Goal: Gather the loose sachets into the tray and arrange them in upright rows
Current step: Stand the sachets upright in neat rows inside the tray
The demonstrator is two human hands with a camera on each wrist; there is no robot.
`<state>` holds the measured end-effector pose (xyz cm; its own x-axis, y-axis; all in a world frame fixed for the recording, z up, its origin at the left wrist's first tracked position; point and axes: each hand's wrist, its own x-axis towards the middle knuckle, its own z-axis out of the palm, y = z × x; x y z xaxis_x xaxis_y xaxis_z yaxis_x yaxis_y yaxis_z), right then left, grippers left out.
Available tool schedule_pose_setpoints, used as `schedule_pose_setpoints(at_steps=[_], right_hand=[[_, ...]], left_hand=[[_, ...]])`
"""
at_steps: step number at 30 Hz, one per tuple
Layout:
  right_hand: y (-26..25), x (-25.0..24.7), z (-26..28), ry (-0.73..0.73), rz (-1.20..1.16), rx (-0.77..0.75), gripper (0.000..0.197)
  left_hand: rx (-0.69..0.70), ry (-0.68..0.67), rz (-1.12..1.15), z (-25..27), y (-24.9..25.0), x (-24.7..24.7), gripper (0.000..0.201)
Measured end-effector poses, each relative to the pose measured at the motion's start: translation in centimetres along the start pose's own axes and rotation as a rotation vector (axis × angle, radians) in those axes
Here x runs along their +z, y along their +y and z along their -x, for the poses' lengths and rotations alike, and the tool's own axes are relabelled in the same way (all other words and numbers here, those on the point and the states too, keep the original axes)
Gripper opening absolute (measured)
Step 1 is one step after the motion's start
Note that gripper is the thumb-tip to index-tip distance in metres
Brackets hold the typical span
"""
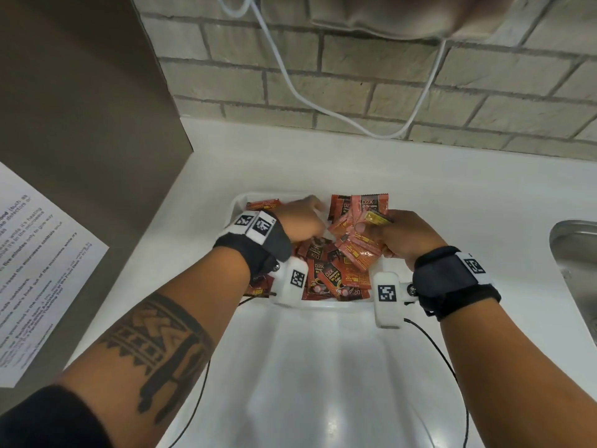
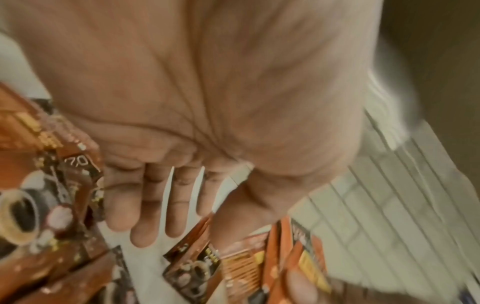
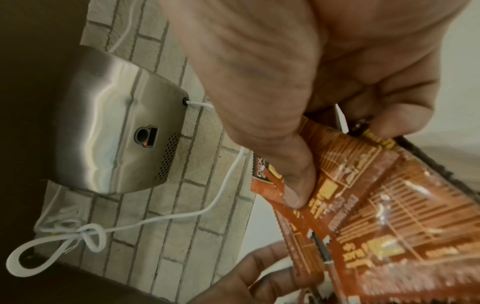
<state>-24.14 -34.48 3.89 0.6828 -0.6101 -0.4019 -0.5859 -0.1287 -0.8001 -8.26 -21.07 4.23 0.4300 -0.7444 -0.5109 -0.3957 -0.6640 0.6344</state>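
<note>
A white tray (image 1: 237, 202) on the white counter holds a jumble of orange and brown sachets (image 1: 326, 279). A few sachets (image 1: 371, 202) stand upright at its back right. My right hand (image 1: 371, 227) grips a fanned bunch of orange sachets (image 3: 376, 205) above the tray's right side, thumb (image 3: 293, 185) pressed on top. My left hand (image 1: 310, 208) reaches into the tray's back left with straight fingers (image 2: 155, 205) over bare tray floor (image 2: 145, 267), holding nothing. Loose sachets (image 2: 39, 205) lie beside that palm.
A steel sink (image 1: 575, 253) is set into the counter at the right. A printed notice (image 1: 38, 270) hangs on the brown panel at the left. On the brick wall behind, a metal dryer (image 3: 116, 123) trails a white cable (image 1: 323, 101).
</note>
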Motion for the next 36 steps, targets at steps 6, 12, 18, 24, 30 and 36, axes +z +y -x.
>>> schedule_pose_setpoints(at_steps=[6, 12, 18, 24, 30, 36], right_hand=[[-2.7, 1.4, -0.1, -0.185, -0.178, -0.059, 0.028], [-4.0, 2.4, -0.3, -0.318, -0.184, -0.083, 0.031], [-4.8, 3.3, -0.2, -0.314, -0.164, -0.087, 0.055], [-4.8, 4.8, 0.1, -0.202, -0.107, -0.122, 0.046], [-4.6, 5.8, 1.1, -0.05, -0.125, -0.121, 0.04], [-4.0, 5.0, 1.0, 0.072, -0.149, -0.114, 0.03]], left_hand=[[0.21, -0.206, 0.626, 1.8, -0.7, 0.3, 0.097], [0.421, -0.173, 0.755, 2.3, -1.4, 1.0, 0.087], [0.407, -0.289, 1.059, 2.8, -3.2, 0.3, 0.046], [0.263, -0.121, 0.989, 3.1, -4.0, -0.8, 0.025], [0.245, 0.001, 0.925, 2.6, -5.3, -1.3, 0.028], [0.262, 0.083, 0.863, 2.2, -5.0, -1.0, 0.024]])
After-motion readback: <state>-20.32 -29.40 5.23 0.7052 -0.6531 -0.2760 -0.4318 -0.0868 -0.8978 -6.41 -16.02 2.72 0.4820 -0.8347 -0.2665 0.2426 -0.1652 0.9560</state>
